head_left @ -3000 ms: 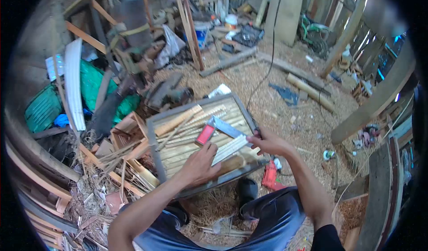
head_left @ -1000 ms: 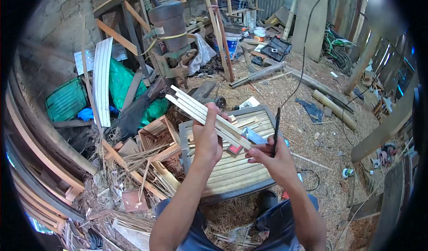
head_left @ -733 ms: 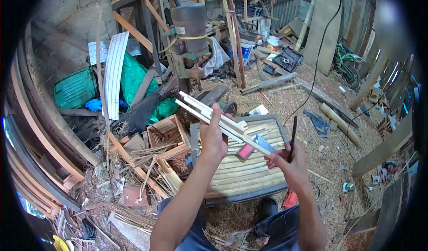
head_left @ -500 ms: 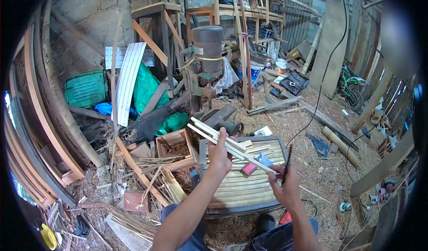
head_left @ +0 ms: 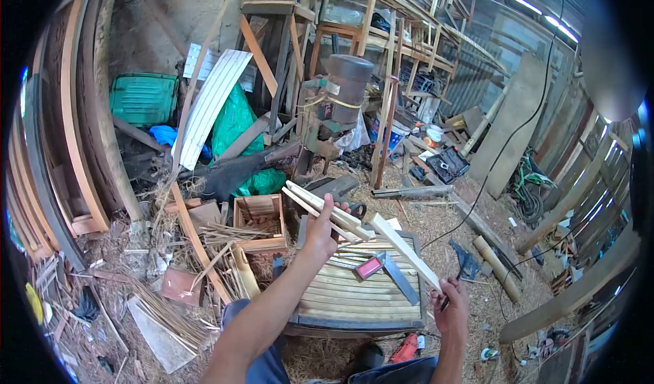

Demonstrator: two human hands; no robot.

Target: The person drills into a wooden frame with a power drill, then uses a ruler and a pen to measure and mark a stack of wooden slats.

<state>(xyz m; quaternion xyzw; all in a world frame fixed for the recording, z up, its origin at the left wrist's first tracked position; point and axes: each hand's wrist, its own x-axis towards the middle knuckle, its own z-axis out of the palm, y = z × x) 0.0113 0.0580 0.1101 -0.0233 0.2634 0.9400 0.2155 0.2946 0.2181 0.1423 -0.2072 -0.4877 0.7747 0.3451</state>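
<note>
My left hand (head_left: 320,235) is closed around several thin pale wooden strips (head_left: 305,197), held above a low slatted table (head_left: 340,314). My right hand (head_left: 452,307) grips the lower end of one more wooden strip (head_left: 407,254), which slants up and to the left, its far end near the left bundle. Something dark shows between the right fingers, too little of it to name. On the slats below lies a try square with a reddish stock (head_left: 370,268) and a grey blade (head_left: 402,282). More thin strips lie there, partly behind my left hand.
A wooden crate (head_left: 261,246) with sticks stands left of the table. A red power tool (head_left: 407,348) lies by my legs. Behind the table stands a rusty machine (head_left: 349,77). A black cable (head_left: 501,159) hangs at the right, near a bamboo pole (head_left: 497,268).
My right hand has drawn one strip away from the bundle, down and to the right. The try square is now more exposed. The view has shifted and tilted.
</note>
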